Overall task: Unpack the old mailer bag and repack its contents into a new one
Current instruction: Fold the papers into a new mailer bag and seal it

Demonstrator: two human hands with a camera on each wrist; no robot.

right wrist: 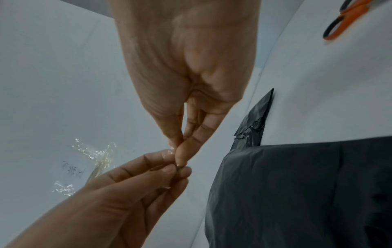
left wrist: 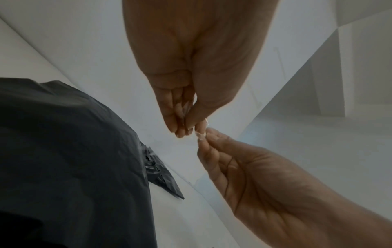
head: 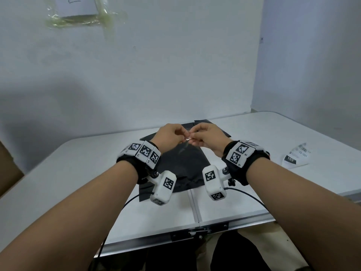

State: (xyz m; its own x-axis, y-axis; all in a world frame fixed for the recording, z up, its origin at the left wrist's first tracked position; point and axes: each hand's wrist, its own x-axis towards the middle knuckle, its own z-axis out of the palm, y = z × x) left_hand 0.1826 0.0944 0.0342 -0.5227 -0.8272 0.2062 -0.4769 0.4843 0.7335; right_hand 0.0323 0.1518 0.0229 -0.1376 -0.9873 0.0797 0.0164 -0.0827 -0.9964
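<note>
A bulging black mailer bag lies on the white table, on top of a flat black bag. In the left wrist view that flat bag's corner looks torn and glossy. Both hands hover just above the bags, fingertips meeting. My left hand and right hand each pinch an end of a small clear strip of film. In the left wrist view the strip glints between the left hand and right hand. Neither hand touches the full bag.
A white printed label lies on the table to the right. Orange-handled scissors rest further right. A paper note under yellowed tape sticks to the wall behind. The table's seam and latch run along the near edge.
</note>
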